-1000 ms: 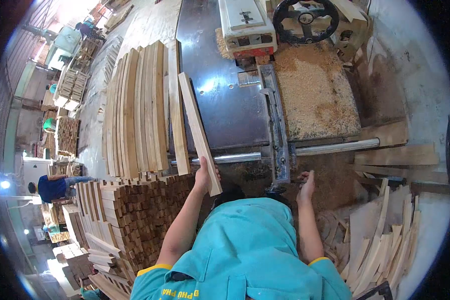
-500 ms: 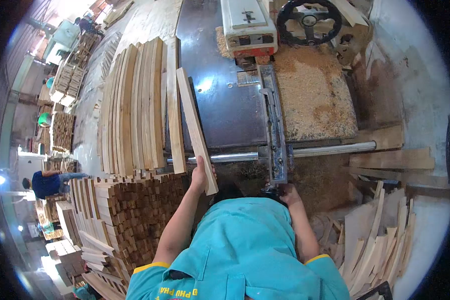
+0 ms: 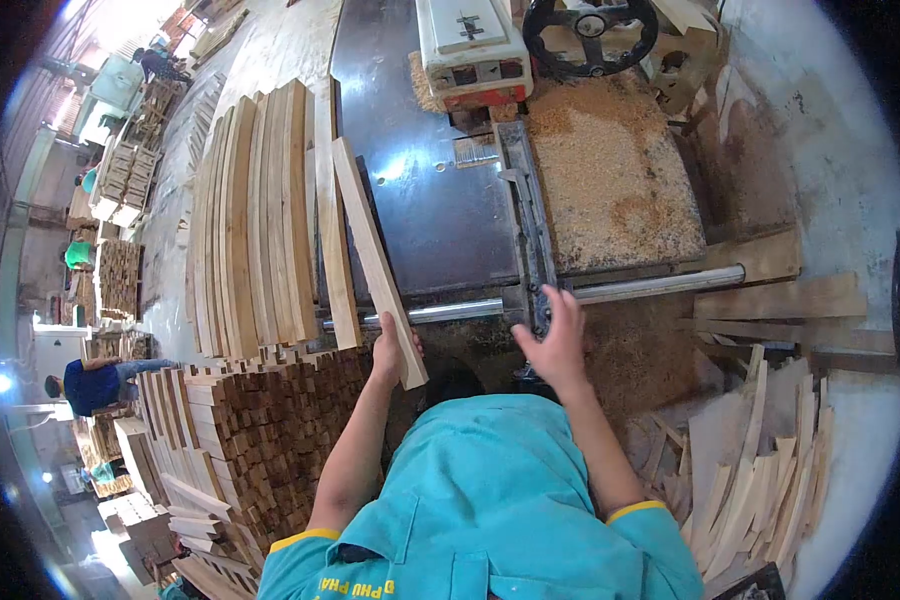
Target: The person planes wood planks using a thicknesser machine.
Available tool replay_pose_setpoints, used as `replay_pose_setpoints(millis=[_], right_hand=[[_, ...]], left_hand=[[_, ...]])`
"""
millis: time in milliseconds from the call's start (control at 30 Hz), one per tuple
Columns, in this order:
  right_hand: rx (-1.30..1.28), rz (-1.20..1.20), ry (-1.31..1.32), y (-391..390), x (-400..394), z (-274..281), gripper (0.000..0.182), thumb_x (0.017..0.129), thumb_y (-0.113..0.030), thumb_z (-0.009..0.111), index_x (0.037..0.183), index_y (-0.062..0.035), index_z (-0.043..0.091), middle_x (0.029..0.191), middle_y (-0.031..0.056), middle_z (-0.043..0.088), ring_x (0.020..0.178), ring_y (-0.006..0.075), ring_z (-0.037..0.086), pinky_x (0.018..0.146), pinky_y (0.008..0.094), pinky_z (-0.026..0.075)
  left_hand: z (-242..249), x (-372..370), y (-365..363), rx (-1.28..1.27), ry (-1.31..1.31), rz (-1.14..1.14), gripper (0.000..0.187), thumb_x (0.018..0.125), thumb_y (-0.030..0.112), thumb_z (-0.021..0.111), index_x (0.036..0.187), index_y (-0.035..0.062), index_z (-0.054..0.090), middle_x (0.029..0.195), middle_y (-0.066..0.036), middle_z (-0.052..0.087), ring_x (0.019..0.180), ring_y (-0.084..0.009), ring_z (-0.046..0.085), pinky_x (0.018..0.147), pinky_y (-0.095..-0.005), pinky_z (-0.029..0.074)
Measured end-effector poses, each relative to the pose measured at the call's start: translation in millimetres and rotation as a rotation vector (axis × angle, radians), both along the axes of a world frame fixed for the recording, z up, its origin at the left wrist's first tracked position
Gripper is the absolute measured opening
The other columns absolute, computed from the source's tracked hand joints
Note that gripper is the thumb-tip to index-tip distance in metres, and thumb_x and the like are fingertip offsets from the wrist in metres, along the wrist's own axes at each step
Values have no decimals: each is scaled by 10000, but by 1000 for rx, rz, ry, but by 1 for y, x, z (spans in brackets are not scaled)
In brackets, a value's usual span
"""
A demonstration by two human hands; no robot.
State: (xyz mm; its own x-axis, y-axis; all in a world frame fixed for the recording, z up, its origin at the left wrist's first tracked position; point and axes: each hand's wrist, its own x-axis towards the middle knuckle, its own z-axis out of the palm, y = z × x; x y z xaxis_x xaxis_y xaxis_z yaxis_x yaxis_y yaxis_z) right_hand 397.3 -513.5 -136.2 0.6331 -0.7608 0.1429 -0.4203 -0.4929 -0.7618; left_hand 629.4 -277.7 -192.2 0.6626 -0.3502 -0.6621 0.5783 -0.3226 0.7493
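My left hand (image 3: 390,350) is wrapped round the near end of a pale wooden strip (image 3: 368,245), which slants away over the left side of the dark machine table (image 3: 425,215). My right hand (image 3: 558,345) is raised beside the near end of the metal guide fence (image 3: 525,205), thumb and fingers spread with nothing in them. Whether its fingertips touch the fence cannot be made out. Another wooden strip (image 3: 336,240) lies just left of the held one, beside a row of long strips (image 3: 255,220).
A white saw housing (image 3: 470,45) and a black handwheel (image 3: 590,30) stand at the far side. Sawdust (image 3: 610,170) covers the right table. A metal bar (image 3: 660,284) crosses the front. Stacked wood (image 3: 290,440) is at left, offcuts (image 3: 760,470) at right. A person (image 3: 90,385) stands far left.
My right hand has come up and forward from below the fence's near end, and its fingers have spread. My left hand keeps hold of the wooden strip. The view has shifted slightly.
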Motion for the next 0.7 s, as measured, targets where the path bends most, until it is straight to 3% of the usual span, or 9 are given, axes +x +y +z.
replay_pose_setpoints(millis=[33,133,267,700], right_hand=[[10,-9,245,12,11,17,783,844,-242,805,1522,-133,426,1499,267,361,1344,481,408,1132,589,346],[-53,-30,316,11,14,0,751,848,-227,796,1513,-173,452,1511,252,359,1358,484,408,1124,591,363],[-37,-28,280,11,12,1,720,843,-172,770,1500,-234,482,1512,238,381,1365,485,420,1106,582,392],[-25,-115,223,-39,-37,-5,647,838,-182,784,1444,-242,565,1583,207,397,1419,450,415,1141,552,397]], left_hand=[[2,-1,0,1,-3,4,893,893,877,427,997,10,614,795,-71,608,707,-212,639,695,-387,569],[12,-5,-5,35,-13,17,892,895,879,417,996,15,615,797,-71,608,713,-208,640,694,-390,569],[14,-7,-4,53,-26,11,901,897,884,399,987,15,618,799,-71,610,723,-207,650,696,-381,570],[5,-4,-2,56,-19,35,907,898,872,430,995,-9,623,801,-76,624,699,-209,649,689,-378,570]])
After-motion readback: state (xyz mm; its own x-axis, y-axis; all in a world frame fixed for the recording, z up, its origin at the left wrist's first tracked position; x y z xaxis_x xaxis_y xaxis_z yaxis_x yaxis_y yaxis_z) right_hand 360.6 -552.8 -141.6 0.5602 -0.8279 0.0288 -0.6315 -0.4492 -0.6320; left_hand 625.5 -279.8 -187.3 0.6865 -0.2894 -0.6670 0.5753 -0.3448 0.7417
